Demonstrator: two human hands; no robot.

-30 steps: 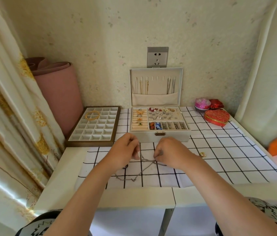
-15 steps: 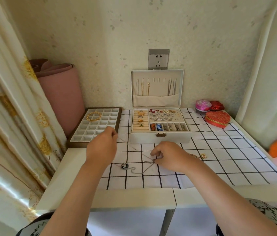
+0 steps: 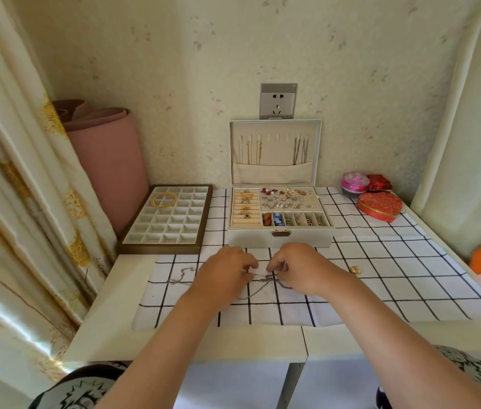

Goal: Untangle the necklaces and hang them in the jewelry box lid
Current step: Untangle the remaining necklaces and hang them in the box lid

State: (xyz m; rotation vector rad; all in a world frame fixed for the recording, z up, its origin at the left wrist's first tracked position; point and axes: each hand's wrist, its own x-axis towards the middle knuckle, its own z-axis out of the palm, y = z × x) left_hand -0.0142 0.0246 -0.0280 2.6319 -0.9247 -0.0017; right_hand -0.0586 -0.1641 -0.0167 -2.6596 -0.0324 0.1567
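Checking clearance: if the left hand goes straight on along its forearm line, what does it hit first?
Probably the front wall of the white hinged jewelry box, left of its brass latch. The left hand, pinching the tangled silver necklace chains, sits just short of it, though the gap is unclear.
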